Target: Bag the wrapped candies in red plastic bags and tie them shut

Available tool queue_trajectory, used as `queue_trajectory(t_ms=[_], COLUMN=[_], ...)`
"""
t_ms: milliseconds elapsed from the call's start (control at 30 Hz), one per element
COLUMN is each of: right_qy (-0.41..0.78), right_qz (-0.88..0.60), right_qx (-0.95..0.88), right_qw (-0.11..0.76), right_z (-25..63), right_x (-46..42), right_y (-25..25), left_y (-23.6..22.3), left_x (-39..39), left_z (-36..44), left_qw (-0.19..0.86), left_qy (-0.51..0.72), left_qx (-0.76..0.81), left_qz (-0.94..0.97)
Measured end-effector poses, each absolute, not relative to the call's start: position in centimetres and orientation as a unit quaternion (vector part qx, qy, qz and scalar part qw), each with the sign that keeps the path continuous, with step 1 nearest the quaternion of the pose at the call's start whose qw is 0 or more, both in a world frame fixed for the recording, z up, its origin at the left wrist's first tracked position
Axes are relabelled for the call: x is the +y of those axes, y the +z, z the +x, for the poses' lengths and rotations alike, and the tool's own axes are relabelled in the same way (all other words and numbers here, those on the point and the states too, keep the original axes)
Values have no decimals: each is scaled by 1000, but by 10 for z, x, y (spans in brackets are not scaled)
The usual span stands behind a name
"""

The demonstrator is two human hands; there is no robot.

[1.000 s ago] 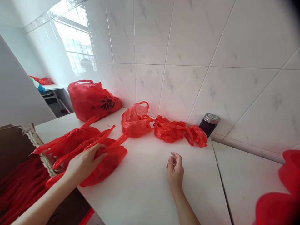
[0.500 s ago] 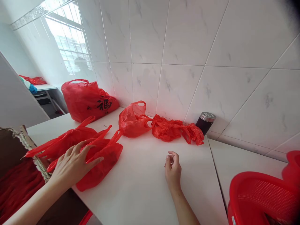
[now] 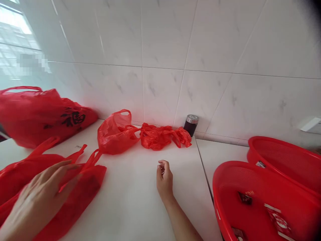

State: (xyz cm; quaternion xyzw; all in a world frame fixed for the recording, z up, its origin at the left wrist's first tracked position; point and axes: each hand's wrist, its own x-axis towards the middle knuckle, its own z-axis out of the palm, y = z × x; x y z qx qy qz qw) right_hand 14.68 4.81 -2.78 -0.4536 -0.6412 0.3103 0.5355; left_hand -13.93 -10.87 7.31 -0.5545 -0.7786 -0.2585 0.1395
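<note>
My left hand (image 3: 37, 201) lies with its fingers stretched out on top of a pile of flat red plastic bags (image 3: 82, 187) at the left of the white counter (image 3: 135, 201). My right hand (image 3: 164, 179) rests on the bare counter in the middle, fingers loosely curled inward, with nothing visible in them. Beyond it lie a puffed-up red bag (image 3: 114, 134) and a crumpled heap of red bags (image 3: 162, 136) near the wall.
A large red bag with black characters (image 3: 42, 115) stands at the back left. A small dark jar with a metal lid (image 3: 190, 124) is against the tiled wall. Two red mesh baskets (image 3: 250, 187), the nearer one holding small packets (image 3: 278, 219), sit at the right.
The view has swung right, bringing the red baskets fully into sight. My left hand has slid back over the flat bags toward me. My right hand has stayed put.
</note>
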Motion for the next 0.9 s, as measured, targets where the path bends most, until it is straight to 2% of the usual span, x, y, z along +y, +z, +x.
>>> queue_trajectory(t_ms=[67,167,300,433,533,633,733,900], right_qy=[295,246,129,68,50,14,-17,39], right_qz=[-460,-482,-542,-596,-604,-581,-540,-423], right_qx=[-641,-626,-564,-519,-520,-534,-554,-622], right_qw=[539,561,609,609,602,614,634,658], right_z=[147,156,184,211,221,224,218,199], right_x=[47,62,125,191,205,186,145,61], right_y=[-25,-15,4,13,15,27,48,71], left_y=[67,54,43,31,19,19,42,84], left_x=[-84,-42,-5,-3,-3,2,11,32], left_z=[-110,-54,9,21,1,-10,5,51], left_qw=[143,58,-35,-77,-115,-152,-172,-210], left_qy=[-275,-310,-303,-301,-296,-318,-389,-536], left_qx=[-719,-665,-619,-600,-618,-631,-638,-556], left_qz=[-622,-677,-724,-738,-720,-691,-642,-599])
